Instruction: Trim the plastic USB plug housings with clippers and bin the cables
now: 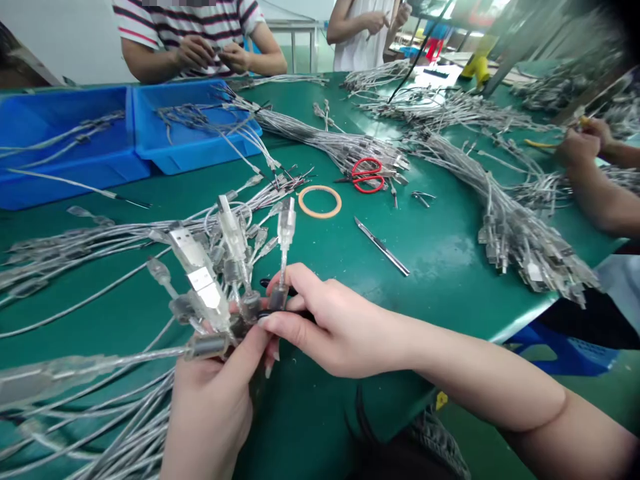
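My left hand is closed around a bunch of clear USB cables low at the front, their plugs fanning upward. My right hand pinches the base of one upright plug in that bunch, fingers closed on it. The cables trail away to the left over the green table.
Two blue bins with cables stand at the back left. Red scissors, a tan rubber ring and a metal blade tool lie mid-table. Big cable bundles lie right. Other people's hands work at the far edge and right.
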A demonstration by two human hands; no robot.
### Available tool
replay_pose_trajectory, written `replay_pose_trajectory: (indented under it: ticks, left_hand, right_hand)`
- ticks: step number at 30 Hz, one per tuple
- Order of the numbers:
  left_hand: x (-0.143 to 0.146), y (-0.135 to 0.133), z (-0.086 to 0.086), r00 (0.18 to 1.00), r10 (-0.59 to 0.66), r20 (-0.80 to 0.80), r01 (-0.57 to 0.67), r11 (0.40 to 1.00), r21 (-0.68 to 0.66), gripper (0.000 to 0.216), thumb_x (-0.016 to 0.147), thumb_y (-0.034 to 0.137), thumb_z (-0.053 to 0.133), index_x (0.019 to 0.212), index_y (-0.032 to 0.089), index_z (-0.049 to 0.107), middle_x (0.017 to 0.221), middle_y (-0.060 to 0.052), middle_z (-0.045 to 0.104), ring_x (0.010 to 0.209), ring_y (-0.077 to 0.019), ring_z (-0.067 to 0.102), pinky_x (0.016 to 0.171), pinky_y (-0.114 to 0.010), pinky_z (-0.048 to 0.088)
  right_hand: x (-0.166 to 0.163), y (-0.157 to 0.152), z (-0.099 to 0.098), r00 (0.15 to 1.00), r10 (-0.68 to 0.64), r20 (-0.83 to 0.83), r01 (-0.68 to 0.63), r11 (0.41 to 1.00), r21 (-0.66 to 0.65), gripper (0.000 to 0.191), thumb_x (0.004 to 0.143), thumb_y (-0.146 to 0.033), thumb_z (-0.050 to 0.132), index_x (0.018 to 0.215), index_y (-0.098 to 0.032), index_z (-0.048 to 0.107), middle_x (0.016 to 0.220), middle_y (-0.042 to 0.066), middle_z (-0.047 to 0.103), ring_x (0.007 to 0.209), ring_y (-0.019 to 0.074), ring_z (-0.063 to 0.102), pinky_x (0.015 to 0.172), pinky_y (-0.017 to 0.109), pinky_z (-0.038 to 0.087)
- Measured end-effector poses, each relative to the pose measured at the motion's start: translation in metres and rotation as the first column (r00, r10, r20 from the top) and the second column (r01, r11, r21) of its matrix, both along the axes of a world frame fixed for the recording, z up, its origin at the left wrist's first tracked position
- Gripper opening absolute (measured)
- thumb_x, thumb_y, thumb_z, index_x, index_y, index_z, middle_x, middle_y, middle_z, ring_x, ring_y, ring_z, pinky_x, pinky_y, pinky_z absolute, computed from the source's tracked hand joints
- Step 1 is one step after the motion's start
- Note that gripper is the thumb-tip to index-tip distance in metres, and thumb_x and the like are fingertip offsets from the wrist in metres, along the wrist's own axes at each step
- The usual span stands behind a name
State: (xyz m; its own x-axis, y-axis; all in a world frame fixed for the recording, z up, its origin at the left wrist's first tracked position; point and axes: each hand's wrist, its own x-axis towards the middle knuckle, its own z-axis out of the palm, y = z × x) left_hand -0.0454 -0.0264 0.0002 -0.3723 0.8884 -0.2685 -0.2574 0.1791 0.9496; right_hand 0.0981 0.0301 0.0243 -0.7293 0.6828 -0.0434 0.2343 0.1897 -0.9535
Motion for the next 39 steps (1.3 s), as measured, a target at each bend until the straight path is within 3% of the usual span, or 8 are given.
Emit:
replay_pose_trajectory:
  ticks: [6, 11, 15, 20, 27, 31, 34, 39]
  left_hand:
    - [0.001, 0.001, 0.001, 0.998, -0.049, 0.025, 0.050, 0.999, -0.013, 0.016, 0.064, 0.025, 0.084, 0.062, 0.018, 0.070, 0.061, 0.001, 0.066, 0.056, -0.0119, 0.057, 0.052, -0.017, 0.050]
    - [0.007, 0.005, 0.001, 0.997, 0.020, 0.081, -0.019, 1.000, -0.005, 0.021, 0.055, 0.028, 0.089, 0.067, 0.019, 0.074, 0.063, 0.002, 0.067, 0.052, -0.0097, 0.056, 0.046, -0.014, 0.050]
    - [0.007, 0.005, 0.000, 0.998, 0.016, 0.060, -0.015, 1.000, -0.017, 0.023, 0.056, 0.030, 0.089, 0.068, 0.018, 0.073, 0.065, 0.002, 0.067, 0.053, -0.0099, 0.055, 0.045, -0.014, 0.049]
    - [0.001, 0.001, 0.000, 0.993, -0.120, 0.010, 0.120, 0.993, -0.016, 0.014, 0.067, 0.026, 0.082, 0.066, 0.019, 0.070, 0.062, 0.002, 0.064, 0.055, -0.0113, 0.056, 0.052, -0.017, 0.050]
    - [0.001, 0.002, -0.001, 0.998, -0.056, 0.034, 0.056, 0.998, 0.004, 0.018, 0.064, 0.030, 0.084, 0.069, 0.020, 0.070, 0.063, 0.003, 0.065, 0.052, -0.0098, 0.054, 0.047, -0.015, 0.049]
    - [0.000, 0.003, -0.001, 0.995, -0.095, 0.011, 0.095, 0.995, -0.001, 0.015, 0.065, 0.027, 0.083, 0.066, 0.021, 0.069, 0.061, 0.004, 0.064, 0.053, -0.0103, 0.055, 0.048, -0.015, 0.049]
    - [-0.001, 0.003, 0.001, 0.988, -0.155, 0.027, 0.156, 0.988, -0.019, 0.012, 0.065, 0.025, 0.083, 0.067, 0.021, 0.073, 0.059, 0.002, 0.063, 0.052, -0.0108, 0.055, 0.049, -0.016, 0.050]
    - [-0.004, 0.002, 0.003, 0.983, -0.179, 0.032, 0.181, 0.979, -0.097, 0.027, 0.063, 0.032, 0.085, 0.049, 0.016, 0.067, 0.060, -0.002, 0.066, 0.050, -0.0096, 0.052, 0.046, -0.015, 0.049]
  right_hand:
    - [0.003, 0.006, 0.000, 0.982, -0.186, -0.009, 0.186, 0.973, 0.138, 0.026, 0.101, -0.034, 0.035, 0.081, -0.019, 0.044, 0.074, 0.002, 0.060, 0.070, 0.0162, 0.058, 0.064, 0.026, 0.042]
    - [0.005, 0.005, 0.002, 1.000, 0.003, 0.004, -0.003, 1.000, 0.013, 0.017, 0.098, -0.030, 0.047, 0.108, -0.018, 0.041, 0.082, 0.003, 0.069, 0.075, 0.0171, 0.064, 0.073, 0.027, 0.047]
    - [0.002, 0.002, 0.000, 0.995, -0.050, 0.091, 0.042, 0.996, 0.081, 0.019, 0.098, -0.034, 0.048, 0.104, -0.018, 0.041, 0.081, 0.004, 0.068, 0.074, 0.0201, 0.065, 0.068, 0.027, 0.047]
    - [0.004, 0.008, 0.001, 0.976, -0.190, 0.110, 0.157, 0.955, 0.251, 0.024, 0.102, -0.031, 0.038, 0.081, -0.019, 0.043, 0.078, 0.004, 0.063, 0.073, 0.0185, 0.062, 0.065, 0.026, 0.043]
    - [0.008, 0.010, 0.004, 0.991, 0.132, -0.001, -0.132, 0.991, 0.019, 0.018, 0.103, -0.031, 0.038, 0.114, -0.017, 0.035, 0.089, 0.004, 0.074, 0.089, 0.0200, 0.067, 0.077, 0.029, 0.046]
    - [0.006, 0.009, 0.001, 0.997, 0.012, 0.074, -0.023, 0.988, 0.150, 0.013, 0.102, -0.031, 0.040, 0.096, -0.018, 0.040, 0.082, 0.003, 0.069, 0.078, 0.0201, 0.065, 0.065, 0.026, 0.042]
    - [0.006, 0.011, -0.001, 0.986, -0.139, 0.088, 0.115, 0.965, 0.234, 0.025, 0.102, -0.031, 0.040, 0.080, -0.018, 0.043, 0.074, 0.001, 0.057, 0.070, 0.0149, 0.056, 0.064, 0.025, 0.038]
    - [0.008, 0.018, -0.002, 0.969, -0.139, -0.203, 0.118, 0.986, -0.115, 0.031, 0.100, -0.035, 0.041, 0.078, -0.016, 0.051, 0.071, -0.003, 0.045, 0.064, 0.0073, 0.044, 0.061, 0.019, 0.038]
